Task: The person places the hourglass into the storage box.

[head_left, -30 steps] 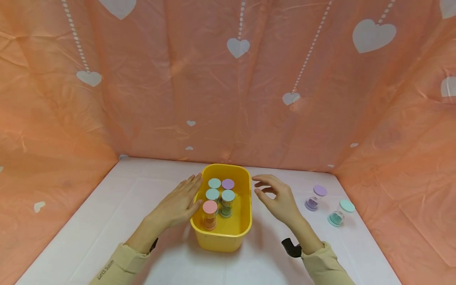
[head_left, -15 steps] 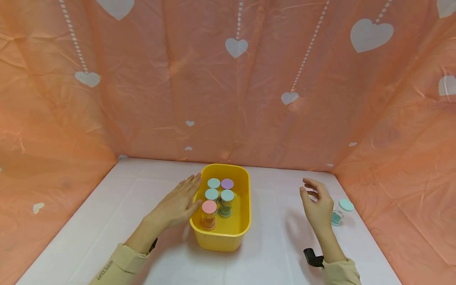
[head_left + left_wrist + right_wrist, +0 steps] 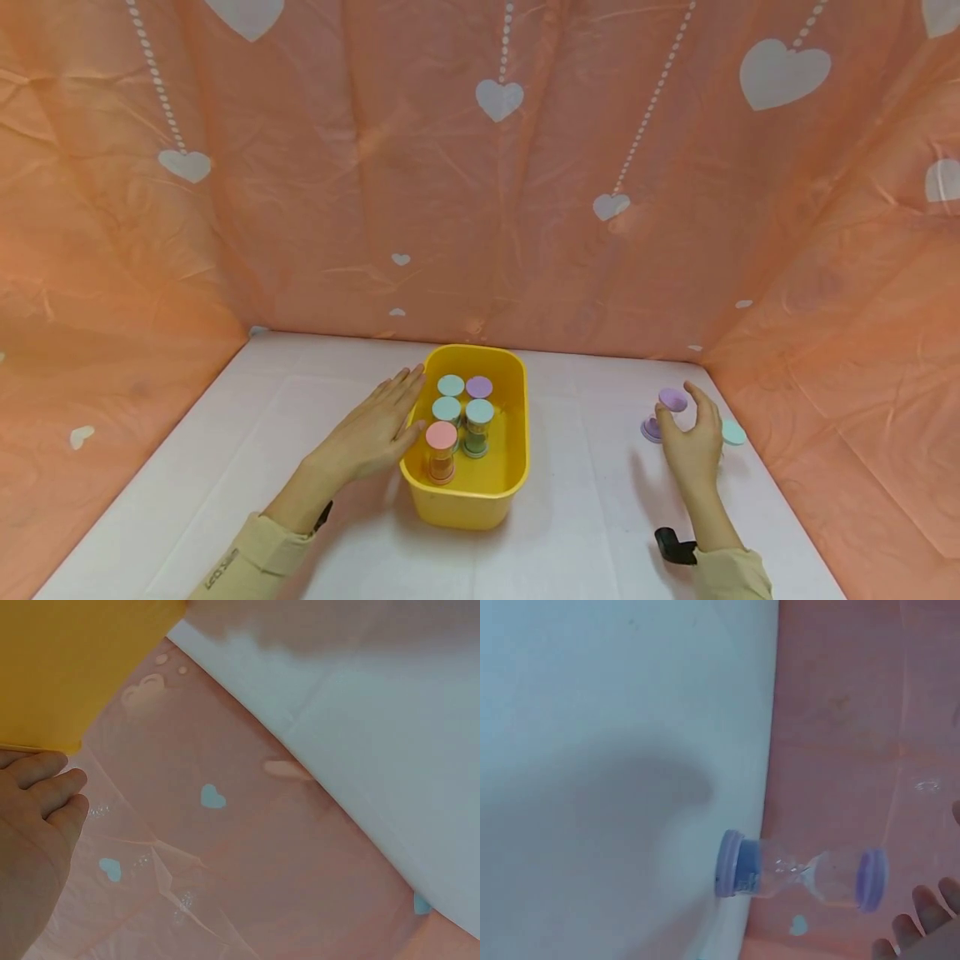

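My left hand lies along the left rim of a yellow plastic bin, fingers straight against it; the left wrist view shows the fingertips at the rim. Inside the bin stand several hourglasses: a pink-capped one in front, pale blue-capped ones behind and a purple-capped one. My right hand is at a purple hourglass on the table, thumb and fingers spread either side of its top cap. In the right wrist view, the fingertips show a gap from that upright hourglass.
A teal-capped hourglass stands just right of my right hand, partly hidden behind it. White cloth covers the table. Orange sheeting with hearts rises along the back and both sides.
My right hand has moved right from beside the bin to the purple hourglass, passing in front of it on the way. The left hand has stayed at the bin's rim.
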Action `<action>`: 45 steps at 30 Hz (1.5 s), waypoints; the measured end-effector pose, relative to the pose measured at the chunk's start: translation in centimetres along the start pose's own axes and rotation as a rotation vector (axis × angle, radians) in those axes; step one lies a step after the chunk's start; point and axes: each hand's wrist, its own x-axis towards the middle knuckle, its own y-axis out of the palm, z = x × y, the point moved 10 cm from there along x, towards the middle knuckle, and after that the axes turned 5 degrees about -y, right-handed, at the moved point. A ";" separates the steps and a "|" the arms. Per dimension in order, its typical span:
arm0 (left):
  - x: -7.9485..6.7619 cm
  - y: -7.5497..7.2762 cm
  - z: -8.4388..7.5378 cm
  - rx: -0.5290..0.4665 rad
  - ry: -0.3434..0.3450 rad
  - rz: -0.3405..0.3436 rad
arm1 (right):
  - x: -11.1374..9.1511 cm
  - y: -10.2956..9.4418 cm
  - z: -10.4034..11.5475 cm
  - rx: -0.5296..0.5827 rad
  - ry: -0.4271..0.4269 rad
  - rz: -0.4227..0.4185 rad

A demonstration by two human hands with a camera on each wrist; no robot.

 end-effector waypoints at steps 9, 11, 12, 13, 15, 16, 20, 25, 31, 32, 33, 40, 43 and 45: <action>0.1 0.1 0.1 0.010 0.001 0.009 | 0.7 1.2 -2.2 0.034 0.073 0.072; 0.1 0.1 0.1 0.005 0.002 0.011 | 0.8 1.4 -2.6 0.053 0.093 0.084; 0.1 0.1 0.1 0.004 0.003 0.011 | 0.9 1.5 -2.7 0.061 0.099 0.087; 0.1 0.1 0.1 0.003 0.003 0.011 | 0.9 1.5 -2.8 0.067 0.105 0.092; 0.1 0.1 0.1 0.002 0.002 0.012 | 1.1 1.6 -3.0 0.075 0.117 0.103; 0.1 0.1 0.1 0.002 0.002 0.012 | 1.1 1.7 -3.0 0.077 0.123 0.108; 0.1 0.1 0.1 0.003 0.004 0.009 | 1.3 1.9 -3.4 0.086 0.148 0.121; 0.1 -0.1 -0.1 -0.005 0.007 0.000 | 1.2 2.1 -4.1 0.064 0.178 0.144; -0.1 0.0 0.0 -0.021 -0.004 0.005 | 1.1 2.5 -4.7 0.047 0.195 0.175; -0.1 0.0 0.0 -0.021 -0.004 0.004 | 1.1 2.5 -4.8 0.053 0.194 0.177; -0.1 0.0 0.0 -0.018 -0.004 0.005 | 1.0 2.5 -4.8 0.053 0.195 0.180; -0.1 0.1 0.1 -0.014 -0.007 0.012 | 1.0 2.6 -5.0 0.020 0.201 0.195; -0.1 0.1 0.1 -0.016 -0.007 0.009 | 1.0 2.6 -4.9 0.023 0.192 0.197; -0.1 0.1 0.1 -0.018 -0.008 0.006 | 1.0 2.5 -4.9 0.025 0.188 0.197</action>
